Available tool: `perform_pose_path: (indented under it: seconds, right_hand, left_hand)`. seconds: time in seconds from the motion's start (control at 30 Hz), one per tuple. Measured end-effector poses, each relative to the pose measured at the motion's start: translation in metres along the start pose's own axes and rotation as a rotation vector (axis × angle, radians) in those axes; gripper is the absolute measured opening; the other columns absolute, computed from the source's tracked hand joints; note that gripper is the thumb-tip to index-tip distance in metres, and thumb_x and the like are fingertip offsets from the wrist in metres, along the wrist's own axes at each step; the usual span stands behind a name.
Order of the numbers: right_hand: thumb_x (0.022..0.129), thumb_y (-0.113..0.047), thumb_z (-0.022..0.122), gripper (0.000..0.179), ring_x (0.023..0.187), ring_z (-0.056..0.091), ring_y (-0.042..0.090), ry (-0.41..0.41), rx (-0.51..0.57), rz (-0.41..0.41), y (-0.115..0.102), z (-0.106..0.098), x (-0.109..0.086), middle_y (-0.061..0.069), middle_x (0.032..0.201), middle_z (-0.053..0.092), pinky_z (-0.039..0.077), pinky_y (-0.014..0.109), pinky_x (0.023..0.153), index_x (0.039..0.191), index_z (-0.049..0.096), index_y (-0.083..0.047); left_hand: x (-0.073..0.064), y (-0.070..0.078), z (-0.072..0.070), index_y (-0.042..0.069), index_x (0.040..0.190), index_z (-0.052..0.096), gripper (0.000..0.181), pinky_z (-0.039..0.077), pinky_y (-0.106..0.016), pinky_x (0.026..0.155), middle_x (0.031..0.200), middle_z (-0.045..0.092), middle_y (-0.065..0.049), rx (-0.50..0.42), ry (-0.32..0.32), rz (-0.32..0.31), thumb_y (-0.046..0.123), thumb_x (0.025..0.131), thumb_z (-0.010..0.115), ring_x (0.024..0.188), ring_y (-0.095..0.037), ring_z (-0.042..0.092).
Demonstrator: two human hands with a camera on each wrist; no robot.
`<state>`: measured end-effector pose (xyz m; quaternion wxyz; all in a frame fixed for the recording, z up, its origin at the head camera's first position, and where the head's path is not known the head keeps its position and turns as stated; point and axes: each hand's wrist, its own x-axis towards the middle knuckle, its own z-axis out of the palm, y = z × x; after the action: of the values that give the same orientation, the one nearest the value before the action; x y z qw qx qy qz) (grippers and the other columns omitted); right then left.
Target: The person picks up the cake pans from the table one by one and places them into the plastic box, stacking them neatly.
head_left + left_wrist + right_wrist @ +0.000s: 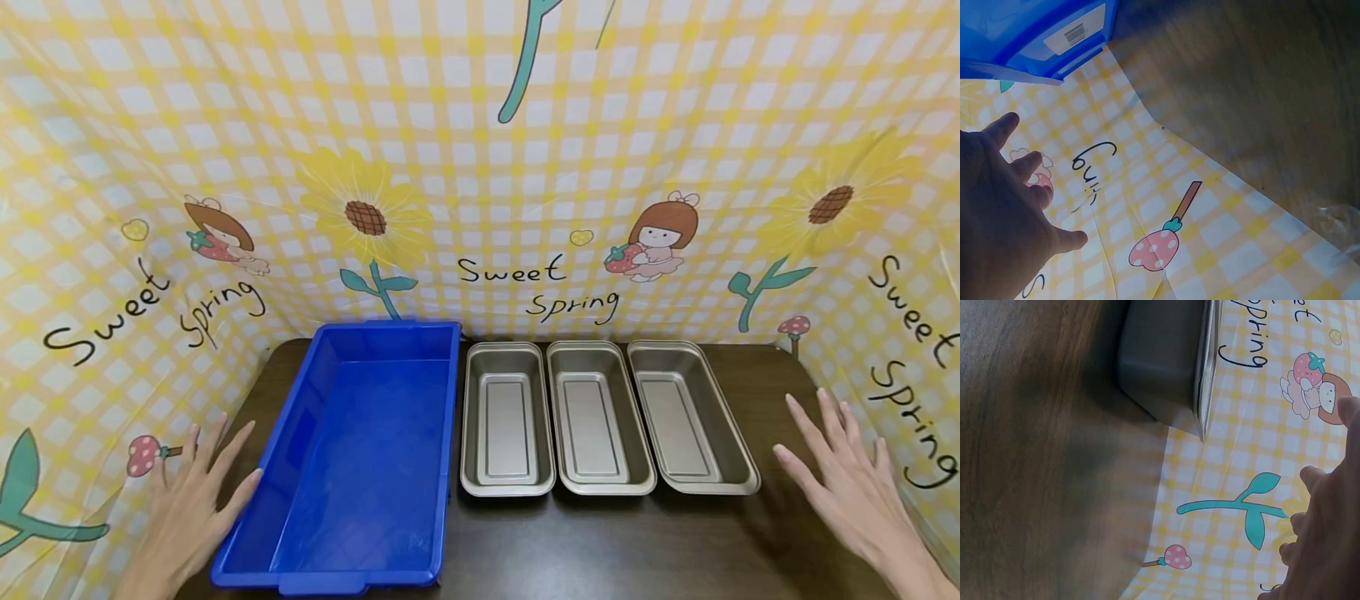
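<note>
My left hand (187, 500) hovers with fingers spread beside the left wall of a blue plastic tray (450, 433); it holds nothing. In the left wrist view the same hand (1010, 206) appears in shadow, apart from the tray's outer side, which bears a barcode label (1075, 32). My right hand (855, 483) is likewise spread and holds nothing, to the right of three metal loaf pans. Nearest it is the right pan (675, 425), set slightly askew; left of that stand the middle pan (592, 425) and the left pan (507, 425). Nothing shows inside the tray or pans.
The dark wooden table (600, 550) bears the tray and pans in a row along its back. Yellow checked cloth (480, 183) printed with flowers and lettering hangs behind and along both sides. The tray's front edge reaches close to the bottom of the head view.
</note>
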<state>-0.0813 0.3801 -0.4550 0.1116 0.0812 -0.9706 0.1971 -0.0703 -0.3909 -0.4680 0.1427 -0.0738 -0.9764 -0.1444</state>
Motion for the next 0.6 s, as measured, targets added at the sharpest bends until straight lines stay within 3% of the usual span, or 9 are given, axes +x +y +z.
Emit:
perform_pose_path:
  seconds: [0.6]
  right_hand:
    - [0.112, -0.033, 0.051, 0.076, 0.158, -0.018, 0.047, -0.025, 0.044, 0.016, -0.004, 0.005, 0.002, 0.018, 0.175, -0.015, -0.022, 0.078, 0.109, 0.172, 0.004, -0.024]
  left_hand:
    - [-0.005, 0.011, -0.003, 0.024, 0.17, 0.026, 0.072, -0.013, -0.083, 0.111, 0.177, 0.01, -0.017, -0.005, 0.006, 0.013, 0.035, 0.107, 0.059, 0.161, -0.044, -0.004]
